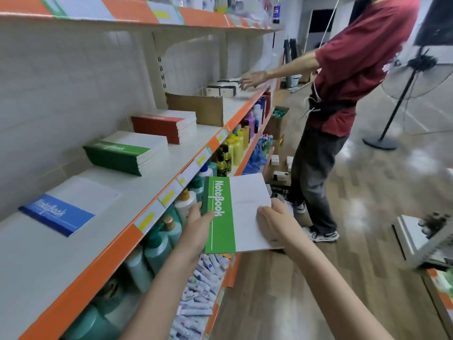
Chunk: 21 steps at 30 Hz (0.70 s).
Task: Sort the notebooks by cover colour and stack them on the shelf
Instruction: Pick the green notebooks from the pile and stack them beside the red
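Left hand: low centre of the frame, thumb curled over the green spine edge of the held notebook, fingers hidden beneath it.
Right hand: just right of centre, fingers laid over the white right edge of the cover; whether they curl round the edge cannot be told.
Held notebook: green band with "NoteBook" lettering and a white page area, held flat between both hands, out in front of the shelf's orange lip and above the lower tiers.
Shelf: white deck running from lower left to upper centre, edged in orange with yellow tags; bare deck shows between the piles and along the front edge.
Blue notebook: lies alone at left, well apart from the green pile.
Green pile: left of centre, set back toward the wall.
Red pile: farther up, just beside a cardboard divider.
Bottles: crowd the tier under the shelf.
Other person: upper right, red shirt, one arm reaching onto the far end of the shelf.
Floor: open wood planks at right, a fan stand beyond.
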{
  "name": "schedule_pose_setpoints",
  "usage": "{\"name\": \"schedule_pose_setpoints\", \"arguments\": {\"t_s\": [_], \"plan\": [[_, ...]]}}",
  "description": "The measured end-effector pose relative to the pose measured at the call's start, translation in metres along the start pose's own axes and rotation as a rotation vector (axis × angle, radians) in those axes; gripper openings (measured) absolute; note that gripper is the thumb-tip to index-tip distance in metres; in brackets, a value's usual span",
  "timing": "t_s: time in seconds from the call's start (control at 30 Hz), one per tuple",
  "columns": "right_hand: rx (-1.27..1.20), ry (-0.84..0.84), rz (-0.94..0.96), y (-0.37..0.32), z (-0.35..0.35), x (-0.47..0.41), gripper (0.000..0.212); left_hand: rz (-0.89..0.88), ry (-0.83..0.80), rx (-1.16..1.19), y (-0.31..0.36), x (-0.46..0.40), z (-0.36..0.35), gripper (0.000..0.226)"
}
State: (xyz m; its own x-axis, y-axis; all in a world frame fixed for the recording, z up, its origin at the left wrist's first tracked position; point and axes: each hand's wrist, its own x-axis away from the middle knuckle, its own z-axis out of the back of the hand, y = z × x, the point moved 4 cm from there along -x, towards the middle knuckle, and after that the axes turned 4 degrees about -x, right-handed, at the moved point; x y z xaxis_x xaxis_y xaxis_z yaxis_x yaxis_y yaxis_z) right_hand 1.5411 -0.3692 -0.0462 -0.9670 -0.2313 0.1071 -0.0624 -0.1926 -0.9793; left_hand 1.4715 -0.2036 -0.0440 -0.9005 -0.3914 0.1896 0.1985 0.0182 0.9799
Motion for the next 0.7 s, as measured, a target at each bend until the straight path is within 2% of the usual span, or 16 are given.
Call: {"name": "schedule_pose_setpoints", "arguments": {"t_s": [0.13,0.23,0.4,0.63,0.7], "plan": [[0.038,0.008,-0.021,0.001,0.018,-0.040,0.009,-0.013,-0.007,-0.038,0.006,-0.036,-0.022,0.015],[-0.025,-0.013,0.007,-0.008,0.022,-0.076,0.014,-0.038,0.007,-0.012,0.017,-0.071,-0.034,0.014],[0.030,-0.059,0.014,-0.033,0.020,-0.141,0.012,-0.096,0.056,0.039,0.047,-0.131,-0.037,0.017],[0.065,-0.186,0.067,-0.075,-0.024,-0.220,0.024,-0.134,0.259,0.078,0.076,-0.189,0.002,0.017],[0.039,-0.256,0.091,-0.085,-0.045,-0.232,0.019,-0.122,0.313,0.065,0.078,-0.194,0.020,0.015]]}}
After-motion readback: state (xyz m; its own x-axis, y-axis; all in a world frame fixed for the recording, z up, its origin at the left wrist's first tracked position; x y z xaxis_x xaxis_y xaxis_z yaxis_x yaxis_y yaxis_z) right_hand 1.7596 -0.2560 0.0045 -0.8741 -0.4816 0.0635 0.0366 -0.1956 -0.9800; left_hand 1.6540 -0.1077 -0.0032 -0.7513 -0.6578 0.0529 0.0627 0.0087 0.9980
